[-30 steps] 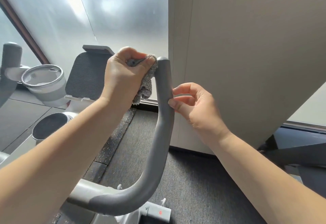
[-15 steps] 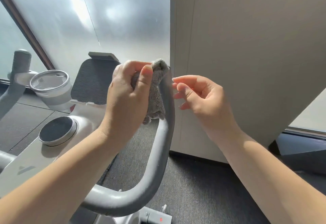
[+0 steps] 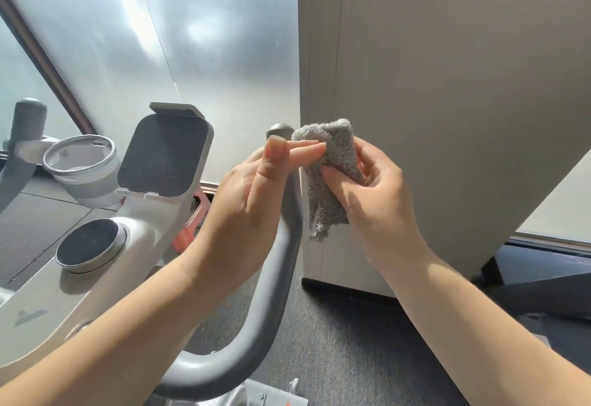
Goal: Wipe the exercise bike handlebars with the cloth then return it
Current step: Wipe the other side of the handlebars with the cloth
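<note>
The grey fluffy cloth hangs folded just right of the upright end of the right handlebar, a curved grey bar. My right hand pinches the cloth between thumb and fingers. My left hand is in front of the bar, its fingers straight and their tips touching the cloth's upper left edge. The bar's rounded top shows just behind my left fingertips. The left handlebar rises at the far left.
The bike's white console carries a tablet holder, a cup holder and a round dial. A beige cabinet wall stands close behind the right bar. Frosted glass is at the back, dark carpet below.
The cloth has passed from my left hand's grip on the handlebar top to my right hand, which now pinches it to the right of the bar. My left fingers have straightened.
</note>
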Motion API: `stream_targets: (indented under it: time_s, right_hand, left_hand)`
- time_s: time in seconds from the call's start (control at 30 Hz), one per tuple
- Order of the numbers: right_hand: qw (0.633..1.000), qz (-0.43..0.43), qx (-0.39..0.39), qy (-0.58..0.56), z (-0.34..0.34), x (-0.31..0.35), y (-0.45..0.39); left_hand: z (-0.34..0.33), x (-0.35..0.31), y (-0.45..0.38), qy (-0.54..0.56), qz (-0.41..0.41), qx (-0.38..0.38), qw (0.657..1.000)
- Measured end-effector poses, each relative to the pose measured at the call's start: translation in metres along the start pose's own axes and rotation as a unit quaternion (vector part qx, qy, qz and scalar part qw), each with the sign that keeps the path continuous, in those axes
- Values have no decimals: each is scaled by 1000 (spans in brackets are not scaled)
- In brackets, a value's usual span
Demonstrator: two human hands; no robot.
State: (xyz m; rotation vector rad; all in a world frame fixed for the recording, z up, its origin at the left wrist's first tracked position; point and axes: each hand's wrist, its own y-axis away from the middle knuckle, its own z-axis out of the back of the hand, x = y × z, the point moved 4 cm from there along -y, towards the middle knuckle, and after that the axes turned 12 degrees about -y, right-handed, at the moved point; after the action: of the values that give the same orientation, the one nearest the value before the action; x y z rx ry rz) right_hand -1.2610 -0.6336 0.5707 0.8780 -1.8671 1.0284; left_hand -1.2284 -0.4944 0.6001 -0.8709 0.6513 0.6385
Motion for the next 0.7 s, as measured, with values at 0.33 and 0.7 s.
stream_targets:
  time_s: [0.33, 0.7]
  right_hand:
    - [997, 1, -1, 80, 12, -27, -50]
    - [988, -18, 133, -74, 5, -55, -27]
  left_hand:
    - [17, 26, -2, -307, 5, -65, 950]
    - [9, 27, 4, -378, 1, -45, 925]
